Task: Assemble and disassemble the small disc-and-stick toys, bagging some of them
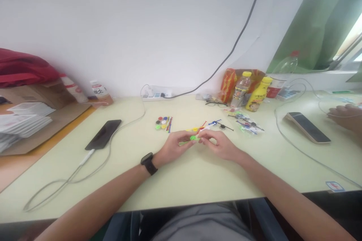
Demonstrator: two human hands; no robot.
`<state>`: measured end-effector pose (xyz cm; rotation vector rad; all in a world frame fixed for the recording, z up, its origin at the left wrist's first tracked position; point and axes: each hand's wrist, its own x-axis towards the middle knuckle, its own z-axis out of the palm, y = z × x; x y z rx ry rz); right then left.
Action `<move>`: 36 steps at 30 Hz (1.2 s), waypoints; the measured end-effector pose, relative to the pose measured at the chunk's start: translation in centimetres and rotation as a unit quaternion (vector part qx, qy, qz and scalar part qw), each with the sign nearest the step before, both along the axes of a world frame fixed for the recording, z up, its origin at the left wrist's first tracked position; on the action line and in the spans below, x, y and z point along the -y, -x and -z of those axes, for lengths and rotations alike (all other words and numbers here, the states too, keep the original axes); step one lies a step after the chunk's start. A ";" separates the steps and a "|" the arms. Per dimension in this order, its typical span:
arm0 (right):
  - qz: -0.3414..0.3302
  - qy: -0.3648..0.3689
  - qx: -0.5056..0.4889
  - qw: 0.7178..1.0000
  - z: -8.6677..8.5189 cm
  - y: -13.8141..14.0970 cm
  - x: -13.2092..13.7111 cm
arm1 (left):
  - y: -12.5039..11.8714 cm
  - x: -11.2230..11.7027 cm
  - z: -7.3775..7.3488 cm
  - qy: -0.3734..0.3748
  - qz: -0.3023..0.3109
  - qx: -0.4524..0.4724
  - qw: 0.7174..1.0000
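Observation:
My left hand (177, 146) pinches a small bright green plastic disc (194, 138) between thumb and fingers, low over the table. My right hand (220, 145) meets it from the right, its thumb and fingertips closed against the disc's edge; what they grip is hidden. Just beyond my fingers lie assembled disc-and-stick pieces: a yellow one (195, 129), a blue one (214, 122) and a black one (223, 126). To the left, several coloured discs (161, 122) sit grouped beside a row of thin coloured sticks (170, 124).
Clear bags of coloured pieces (249, 125) lie at right, before a yellow bottle (258, 94) and a clear bottle (241, 89). A phone (103, 134) on a white cable is at left. Another phone (309, 128) and another person's hand (345, 115) are far right. Glasses (216, 103) lie behind.

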<state>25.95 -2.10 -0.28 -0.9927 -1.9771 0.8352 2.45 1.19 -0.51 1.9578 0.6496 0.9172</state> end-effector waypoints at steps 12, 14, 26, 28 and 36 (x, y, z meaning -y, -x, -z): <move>0.012 -0.034 -0.006 0.999 -0.2 -0.1 0.5 | 0.2 0.1 -0.3 -0.048 -0.009 -0.014 0.999; 0.016 -0.041 -0.008 0.999 -0.3 -0.2 0.6 | 0.3 -0.1 0.1 -0.050 -0.020 -0.011 0.999; 0.083 -0.023 -0.062 0.994 0.4 -0.6 -0.5 | 0.3 0.7 -0.2 -0.103 0.018 -0.129 0.986; 0.097 -0.009 -0.083 0.992 0.1 -0.6 -0.6 | -0.1 1.2 -0.2 -0.121 0.016 -0.145 0.982; 0.082 0.209 -0.104 0.969 1.0 -0.1 -0.7 | -0.9 1.2 0.2 -0.151 0.022 -0.168 0.974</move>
